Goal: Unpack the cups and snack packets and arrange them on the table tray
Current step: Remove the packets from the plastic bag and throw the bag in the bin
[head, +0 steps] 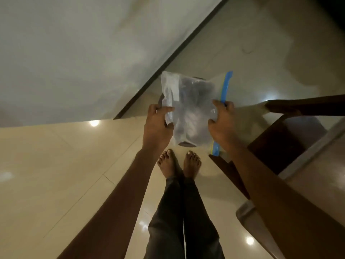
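A clear plastic zip bag (192,101) with a blue seal strip along its right edge hangs in front of me, above the floor. Dark rounded items show blurred through the plastic; I cannot tell what they are. My left hand (158,124) grips the bag's left edge, thumb on top. My right hand (222,122) pinches the right edge at the blue strip. No tray is in view.
A dark wooden chair (280,139) stands at the right, close to my right arm. My bare feet (179,163) stand on glossy beige floor tiles (56,165). A pale wall (74,53) with a dark skirting strip fills the upper left.
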